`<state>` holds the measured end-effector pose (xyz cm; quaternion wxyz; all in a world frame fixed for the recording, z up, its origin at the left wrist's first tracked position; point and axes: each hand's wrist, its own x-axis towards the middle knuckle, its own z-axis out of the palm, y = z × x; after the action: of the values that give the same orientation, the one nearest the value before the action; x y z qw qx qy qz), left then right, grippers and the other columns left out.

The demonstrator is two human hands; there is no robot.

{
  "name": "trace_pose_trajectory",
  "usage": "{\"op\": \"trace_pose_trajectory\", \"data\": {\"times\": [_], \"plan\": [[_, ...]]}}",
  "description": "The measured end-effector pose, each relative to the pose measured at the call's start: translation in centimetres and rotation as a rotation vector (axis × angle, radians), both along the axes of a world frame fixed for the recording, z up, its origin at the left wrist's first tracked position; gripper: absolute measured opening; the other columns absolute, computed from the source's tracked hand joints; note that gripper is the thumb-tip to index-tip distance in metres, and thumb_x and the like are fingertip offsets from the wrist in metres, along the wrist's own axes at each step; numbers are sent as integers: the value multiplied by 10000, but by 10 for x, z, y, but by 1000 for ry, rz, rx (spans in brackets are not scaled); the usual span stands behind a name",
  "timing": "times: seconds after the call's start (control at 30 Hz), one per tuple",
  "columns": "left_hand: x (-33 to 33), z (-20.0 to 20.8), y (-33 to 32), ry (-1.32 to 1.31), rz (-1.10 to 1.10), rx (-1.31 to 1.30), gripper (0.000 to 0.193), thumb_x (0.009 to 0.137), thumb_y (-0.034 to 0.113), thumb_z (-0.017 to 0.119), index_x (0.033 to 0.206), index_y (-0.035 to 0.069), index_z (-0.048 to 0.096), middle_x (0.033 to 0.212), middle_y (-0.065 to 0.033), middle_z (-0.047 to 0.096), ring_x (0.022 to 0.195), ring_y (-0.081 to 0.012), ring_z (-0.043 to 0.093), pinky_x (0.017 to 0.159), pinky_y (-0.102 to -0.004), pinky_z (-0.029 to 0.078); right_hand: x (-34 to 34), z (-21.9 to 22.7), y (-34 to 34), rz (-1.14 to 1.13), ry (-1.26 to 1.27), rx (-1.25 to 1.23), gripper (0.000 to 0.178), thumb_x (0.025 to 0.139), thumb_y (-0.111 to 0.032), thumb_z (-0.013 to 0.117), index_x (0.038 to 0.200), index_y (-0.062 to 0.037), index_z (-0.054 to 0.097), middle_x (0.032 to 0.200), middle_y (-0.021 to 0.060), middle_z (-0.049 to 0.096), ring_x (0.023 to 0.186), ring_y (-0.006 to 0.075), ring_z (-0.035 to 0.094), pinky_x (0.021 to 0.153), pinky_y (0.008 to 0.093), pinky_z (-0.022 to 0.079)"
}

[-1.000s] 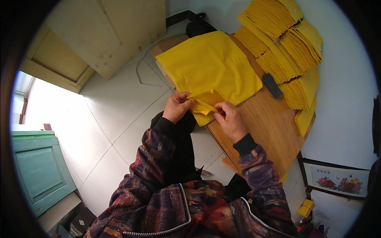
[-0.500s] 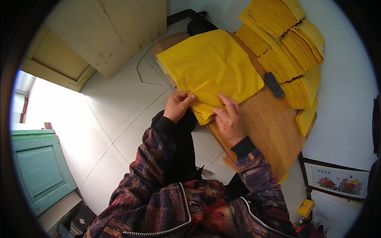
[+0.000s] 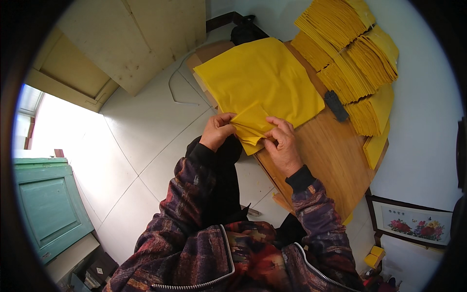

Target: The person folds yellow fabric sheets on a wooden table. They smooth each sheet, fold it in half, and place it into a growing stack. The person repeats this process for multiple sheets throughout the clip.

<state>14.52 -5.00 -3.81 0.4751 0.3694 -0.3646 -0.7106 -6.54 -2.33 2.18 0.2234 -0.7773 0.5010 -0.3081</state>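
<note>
A wide sheet of yellow fabric (image 3: pixel 265 73) lies over the left part of the wooden table (image 3: pixel 323 155), its near corner gathered and folded up. My left hand (image 3: pixel 218 131) pinches the left side of that gathered corner between thumb and fingers. On the other side my right hand (image 3: pixel 283 146) grips the near edge, with the thumb below and the bent fingers on top. Folds of the fabric stand up between the two hands. Whether the sheet is one layer or several, I cannot tell.
Several tall stacks of folded yellow fabric (image 3: pixel 335 63) stand along the table's far right side by the wall. Next to them lies a dark grey block-shaped thing (image 3: pixel 335 106). A framed flower picture (image 3: pixel 413 224) leans at the lower right; a green cabinet door (image 3: pixel 51 209) is at left.
The folded flap between my hands has shifted and creased differently. My right hand's fingers have curled in more at the near edge. My left hand stays almost in place.
</note>
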Motion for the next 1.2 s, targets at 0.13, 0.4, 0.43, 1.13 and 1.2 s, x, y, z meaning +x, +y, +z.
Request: {"op": "trace_pose_trajectory", "data": {"times": [0.13,0.4,0.43,1.13,1.2], "plan": [[-10,-7,1,9,64,4,197,887,76,609,1029,-57,639,914,-45,674,780,-115,615,737,-232,487,-1,0,4,-12,31,-9,229,720,22,691,917,-20,581,1273,136,518,1162,336,474,970,405,420],[-8,-14,-1,-135,80,-45,232,918,203,648,967,-23,666,849,-14,670,746,-85,601,702,-234,490,3,4,14,-52,170,-322,328,702,14,721,991,-44,578,1326,139,449,1214,356,438,999,428,411],[-8,-14,-1,-146,86,-45,234,918,205,649,967,-23,666,849,-14,669,746,-85,600,701,-233,489,3,4,14,-36,194,-331,298,707,16,716,969,-42,588,1329,140,454,1221,356,433,1001,427,410],[3,-2,0,18,4,61,263,799,32,546,1033,-26,650,835,-28,654,702,-95,582,667,-216,461,-1,3,0,15,46,8,153,722,3,715,745,-29,567,1355,143,467,1266,341,389,1031,418,357],[2,1,0,29,-18,43,315,763,2,531,1057,-32,639,867,-39,656,734,-109,597,699,-216,471,-1,1,-1,14,28,5,154,719,3,717,744,-26,567,1351,150,472,1262,342,396,1029,418,355]]}}
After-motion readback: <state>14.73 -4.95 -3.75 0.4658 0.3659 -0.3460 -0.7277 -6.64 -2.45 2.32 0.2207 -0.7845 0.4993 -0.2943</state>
